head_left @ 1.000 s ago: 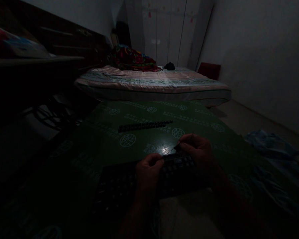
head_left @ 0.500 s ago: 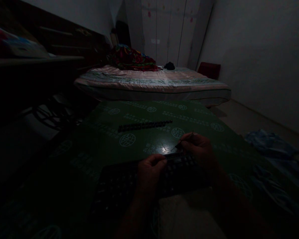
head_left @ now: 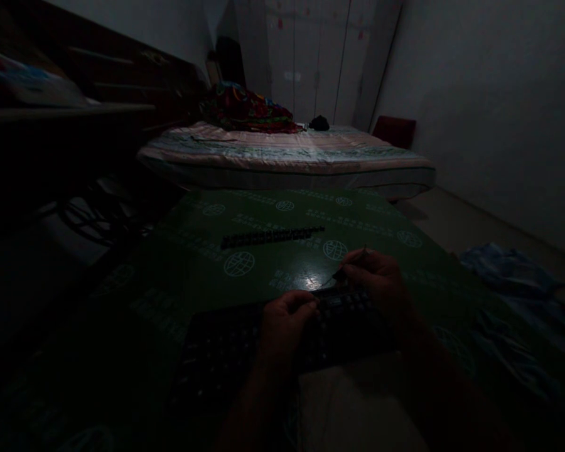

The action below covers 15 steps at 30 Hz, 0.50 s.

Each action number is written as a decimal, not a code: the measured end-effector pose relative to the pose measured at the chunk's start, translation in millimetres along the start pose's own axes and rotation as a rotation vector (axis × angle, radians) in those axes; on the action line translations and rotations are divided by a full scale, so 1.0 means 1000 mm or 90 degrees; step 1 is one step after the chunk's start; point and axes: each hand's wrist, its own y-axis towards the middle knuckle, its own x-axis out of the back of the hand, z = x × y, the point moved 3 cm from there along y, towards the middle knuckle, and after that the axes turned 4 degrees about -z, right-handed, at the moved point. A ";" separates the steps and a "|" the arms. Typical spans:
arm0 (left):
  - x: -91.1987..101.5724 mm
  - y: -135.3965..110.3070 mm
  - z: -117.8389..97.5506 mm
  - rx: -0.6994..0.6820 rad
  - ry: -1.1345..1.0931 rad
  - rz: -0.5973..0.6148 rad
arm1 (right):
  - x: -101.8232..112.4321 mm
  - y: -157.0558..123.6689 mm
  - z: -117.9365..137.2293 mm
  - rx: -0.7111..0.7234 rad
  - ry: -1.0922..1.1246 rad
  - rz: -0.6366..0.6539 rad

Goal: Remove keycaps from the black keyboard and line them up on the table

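The room is very dark. A black keyboard (head_left: pixel 226 348) lies near me on a green table cover (head_left: pixel 273 257) printed with white globes. My left hand (head_left: pixel 282 329) rests curled on the keyboard's upper middle, its fingers closed on the far edge. My right hand (head_left: pixel 381 285) is over the keyboard's right end, fingers pinched on a thin pointed tool (head_left: pixel 346 267) whose tip points left and down at the top row of keys. A dark strip of small pieces (head_left: pixel 270 236) lies farther out on the cover.
A bed (head_left: pixel 287 157) with a striped sheet and a bright bundle of cloth (head_left: pixel 247 110) stands beyond the table. Dark shelving (head_left: pixel 75 94) runs along the left. Blue cloth (head_left: pixel 508 270) lies on the floor at right. White wardrobe doors (head_left: pixel 320 56) stand at the back.
My right hand has lifted slightly, so the thin tool now stands steeper with its tip still at the keyboard's top edge. The left hand has barely shifted.
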 end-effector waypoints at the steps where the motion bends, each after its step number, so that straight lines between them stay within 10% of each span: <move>1: 0.000 0.000 0.000 0.003 -0.001 0.001 | 0.001 0.000 -0.001 -0.001 0.002 0.001; 15: 0.000 0.003 0.007 0.002 0.014 -0.012 | 0.004 0.000 -0.001 0.006 -0.006 -0.017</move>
